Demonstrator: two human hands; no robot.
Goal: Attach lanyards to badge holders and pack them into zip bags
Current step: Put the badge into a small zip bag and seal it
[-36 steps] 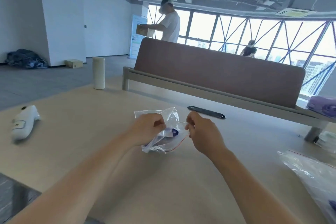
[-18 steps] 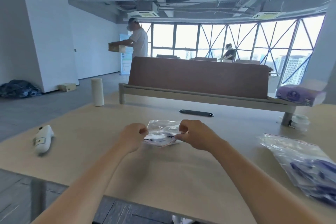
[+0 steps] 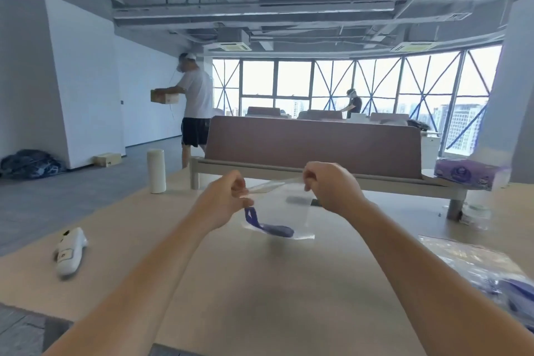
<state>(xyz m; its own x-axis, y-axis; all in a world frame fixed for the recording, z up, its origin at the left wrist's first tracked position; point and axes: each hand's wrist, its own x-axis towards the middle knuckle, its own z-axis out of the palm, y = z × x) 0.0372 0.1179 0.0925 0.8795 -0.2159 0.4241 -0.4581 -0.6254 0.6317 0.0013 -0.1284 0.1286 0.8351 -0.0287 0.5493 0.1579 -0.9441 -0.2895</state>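
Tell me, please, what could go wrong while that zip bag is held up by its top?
The blue lanyard reaches up toward the mouth of the zip bag, beside the left hand, so it might catch in the seal. The right hand, too, only pinches the top edge above the table, so the bag could slip.

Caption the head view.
Left hand and right hand pinch the top of a clear plastic zip bag containing a blue fabric lanyard over a tan table.

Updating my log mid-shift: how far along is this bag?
Done: a blue lanyard lies inside the small zip bag. In hand: the left hand and right hand pinch its top edge, holding it above the table. Left: sealing, which I cannot confirm, and the blue pieces in the large bag at right.
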